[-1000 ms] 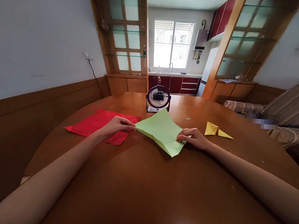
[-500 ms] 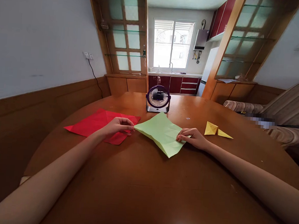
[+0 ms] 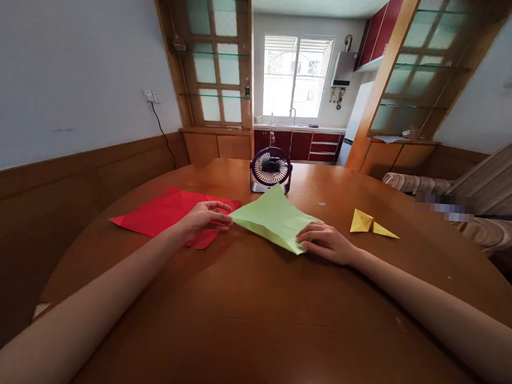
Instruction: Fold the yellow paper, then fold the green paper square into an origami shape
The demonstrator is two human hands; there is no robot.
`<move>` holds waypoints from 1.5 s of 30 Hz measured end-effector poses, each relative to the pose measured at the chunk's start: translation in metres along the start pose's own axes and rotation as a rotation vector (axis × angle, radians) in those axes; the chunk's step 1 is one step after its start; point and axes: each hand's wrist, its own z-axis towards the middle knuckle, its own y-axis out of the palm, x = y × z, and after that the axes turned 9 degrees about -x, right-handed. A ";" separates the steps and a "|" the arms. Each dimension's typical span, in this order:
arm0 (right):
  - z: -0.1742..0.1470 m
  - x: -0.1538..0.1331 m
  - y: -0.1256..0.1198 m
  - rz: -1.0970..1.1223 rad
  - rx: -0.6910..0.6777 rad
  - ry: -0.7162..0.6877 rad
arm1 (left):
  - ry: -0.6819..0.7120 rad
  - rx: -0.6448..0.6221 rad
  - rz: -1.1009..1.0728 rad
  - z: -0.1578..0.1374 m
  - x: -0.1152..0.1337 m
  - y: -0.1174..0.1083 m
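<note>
Left hand [image 3: 204, 216] is pinching the left corner of the pale-green, four-cornered paper sheet [image 3: 269, 215], mid-way across the brown wooden table [image 3: 245, 343]; right hand [image 3: 328, 244] is resting on its near-right side — can't tell if gripping. My read: angular yellow folded-paper piece [image 3: 362, 221], right, looks shaped; green is lying largely unfolded — red creased paper sheet [image 3: 160, 211], left, likewise.

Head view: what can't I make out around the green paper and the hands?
All in the head view:
Right part of the green paper: partly covered by the right hand.
Part of the red paper: behind the left hand.
Part of the fan's base: behind the green paper's far corner.
Forearms: cut off by picture edges.
Patch by the striped seat: pixelated.
</note>
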 end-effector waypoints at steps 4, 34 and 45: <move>0.002 -0.015 0.001 -0.022 0.034 0.006 | -0.067 -0.008 -0.027 0.002 0.000 -0.001; 0.026 -0.045 0.034 -0.192 0.298 -0.065 | 0.273 -0.017 -0.167 -0.014 -0.029 0.088; 0.023 -0.049 0.032 -0.158 0.392 0.017 | 0.626 -0.220 0.498 -0.028 -0.029 0.100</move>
